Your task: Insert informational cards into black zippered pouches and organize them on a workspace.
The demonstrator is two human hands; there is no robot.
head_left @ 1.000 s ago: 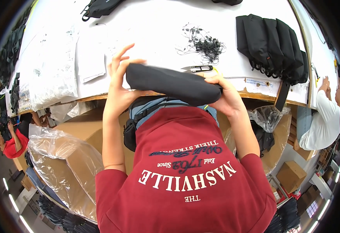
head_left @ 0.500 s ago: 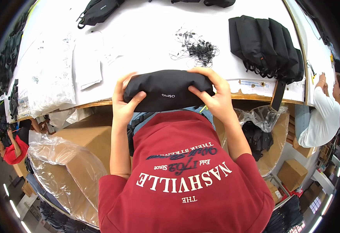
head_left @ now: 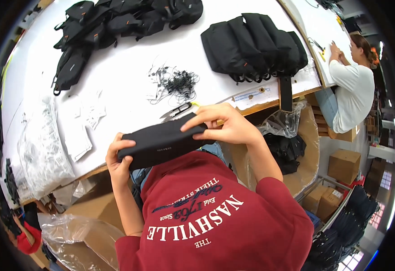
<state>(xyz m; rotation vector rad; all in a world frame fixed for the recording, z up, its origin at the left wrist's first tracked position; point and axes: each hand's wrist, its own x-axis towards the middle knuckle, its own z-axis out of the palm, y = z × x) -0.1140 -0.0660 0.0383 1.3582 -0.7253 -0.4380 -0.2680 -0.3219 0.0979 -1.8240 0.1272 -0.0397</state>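
together we hold a black pouch [head_left: 163,142] above the near edge of the white table [head_left: 125,81], level across our chest. our left hand [head_left: 118,162] is clasped around its left end, thumb on top. our right hand [head_left: 226,126] grips its right end, fingers curled over the upper edge. just beyond the pouch lie small snips [head_left: 177,110], and farther back a tangle of black cords [head_left: 177,83]. a row of black bags [head_left: 251,43] stands to the right, and a pile of plastic sleeves [head_left: 44,149] lies to the left.
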